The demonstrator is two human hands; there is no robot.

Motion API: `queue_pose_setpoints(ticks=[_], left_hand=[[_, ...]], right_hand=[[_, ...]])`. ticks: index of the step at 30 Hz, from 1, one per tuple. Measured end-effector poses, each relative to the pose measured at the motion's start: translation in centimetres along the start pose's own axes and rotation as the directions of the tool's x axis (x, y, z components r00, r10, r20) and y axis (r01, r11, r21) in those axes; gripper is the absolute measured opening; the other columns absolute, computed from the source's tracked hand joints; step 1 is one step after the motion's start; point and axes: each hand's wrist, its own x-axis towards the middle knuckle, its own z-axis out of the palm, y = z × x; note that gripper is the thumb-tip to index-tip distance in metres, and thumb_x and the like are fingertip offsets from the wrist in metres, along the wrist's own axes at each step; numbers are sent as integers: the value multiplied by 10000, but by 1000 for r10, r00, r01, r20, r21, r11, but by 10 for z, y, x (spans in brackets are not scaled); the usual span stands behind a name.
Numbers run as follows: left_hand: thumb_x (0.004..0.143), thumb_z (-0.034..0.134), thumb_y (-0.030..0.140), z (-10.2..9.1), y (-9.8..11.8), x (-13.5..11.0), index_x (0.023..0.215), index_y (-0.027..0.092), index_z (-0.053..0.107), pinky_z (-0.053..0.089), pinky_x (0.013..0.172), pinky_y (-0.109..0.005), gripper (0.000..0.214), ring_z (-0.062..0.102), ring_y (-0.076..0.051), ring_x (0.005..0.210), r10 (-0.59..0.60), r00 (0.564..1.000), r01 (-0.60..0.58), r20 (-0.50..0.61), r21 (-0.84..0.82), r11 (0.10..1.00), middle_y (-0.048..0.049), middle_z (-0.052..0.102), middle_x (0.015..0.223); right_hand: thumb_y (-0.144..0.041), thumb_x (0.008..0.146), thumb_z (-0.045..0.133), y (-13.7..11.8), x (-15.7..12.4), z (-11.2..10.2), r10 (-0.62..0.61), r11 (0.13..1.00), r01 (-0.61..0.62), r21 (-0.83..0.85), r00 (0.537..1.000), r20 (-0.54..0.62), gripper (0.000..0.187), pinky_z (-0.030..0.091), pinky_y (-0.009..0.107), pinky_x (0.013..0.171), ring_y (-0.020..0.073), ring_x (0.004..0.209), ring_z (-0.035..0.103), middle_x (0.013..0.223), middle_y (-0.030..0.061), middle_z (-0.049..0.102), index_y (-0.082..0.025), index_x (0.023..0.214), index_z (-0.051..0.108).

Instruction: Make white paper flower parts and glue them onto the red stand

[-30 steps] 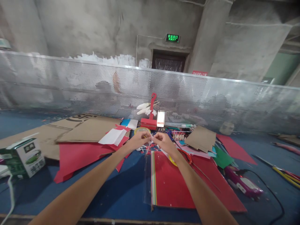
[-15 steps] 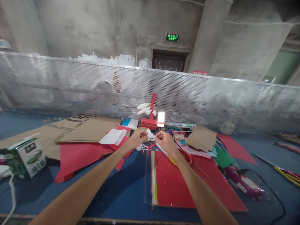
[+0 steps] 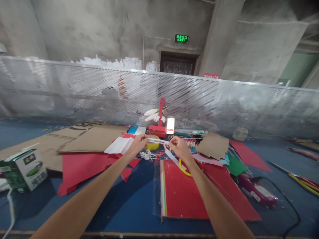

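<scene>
Between my two hands a thin white paper strip (image 3: pixel 159 141) is stretched out above the blue table. My left hand (image 3: pixel 140 142) pinches its left end, and my right hand (image 3: pixel 176 144) pinches the other end. Just behind and below the strip sits a yellow tape roll (image 3: pixel 152 144). White curled scraps (image 3: pixel 147 155) and small red bits lie beneath. Under my right forearm rest scissors with yellow and red handles (image 3: pixel 184 168), partly hidden by the arm. Another white strip (image 3: pixel 174 159) slants down from near my right hand toward them.
A stack of red paper (image 3: pixel 184 192) lies in front of me. Cardboard (image 3: pixel 94 139) and red sheets (image 3: pixel 84 169) spread to the left, beside a green-and-white carton (image 3: pixel 25 169). A purple glue gun (image 3: pixel 258 192) with a cord and long-bladed scissors (image 3: pixel 296 177) are at right.
My hands have moved apart, left hand shifting leftward. The white paper between them, bunched before, is now drawn out lengthwise, and the yellow tape roll shows more fully.
</scene>
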Motion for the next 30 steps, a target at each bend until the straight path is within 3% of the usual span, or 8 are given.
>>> queue_pose_setpoints(ticks=[5,9,16,19,22,24,27,30], left_hand=[[739,561,327,-4,-10,9,757,183,583,357,478,-207,146,487,-112,515,25,998,-26,-64,-6,1000,35,520,579],[714,576,350,-9,-15,13,749,184,579,376,516,-222,170,481,-115,528,20,992,-27,-121,-59,998,34,526,582],[705,655,496,-8,-5,7,738,164,643,326,511,-238,334,445,-110,532,8,995,-23,-96,-153,988,22,540,608],[734,667,523,-5,-1,3,835,161,681,294,487,-235,376,430,-103,516,19,1000,-23,-23,-173,985,19,549,615],[737,698,528,-2,3,0,869,157,685,299,491,-232,394,453,-103,537,53,998,-43,44,-211,977,8,576,645],[719,730,518,0,6,-2,865,149,680,326,515,-233,400,496,-112,581,60,995,-38,74,-270,962,-10,613,690],[692,772,465,3,11,-5,872,142,662,372,573,-235,386,542,-121,639,27,995,13,100,-376,927,-25,652,740],[644,814,367,6,13,-6,866,150,635,399,611,-235,358,561,-115,647,-23,990,84,140,-447,890,-25,682,773]], right_hand=[[-305,754,568,5,3,-4,11,1000,-12,-16,999,-36,88,426,272,614,173,608,617,665,0,671,-219,743,558],[-301,746,577,10,8,-10,4,1000,-1,16,988,-155,95,436,284,653,188,677,611,698,14,661,-208,727,564],[-383,693,668,9,17,-19,133,892,-17,452,965,-226,222,469,269,608,163,646,586,718,-1,633,-202,778,572],[-366,649,708,3,14,-19,219,800,-115,589,970,-109,294,448,254,518,148,558,570,695,-15,655,-211,857,569],[-312,647,706,-2,9,-19,243,783,-234,576,968,63,326,404,238,443,136,471,542,645,-30,658,-219,924,563],[-258,664,681,-4,5,-18,235,794,-308,523,951,203,293,425,237,459,144,489,578,648,-24,673,-220,927,558],[-180,689,621,-4,-2,-15,250,820,-421,388,873,419,203,482,248,536,166,584,650,674,6,699,-207,877,551],[-117,693,580,-2,-5,-12,271,912,-387,136,817,509,144,434,216,499,143,549,612,619,-5,660,-185,821,581]])
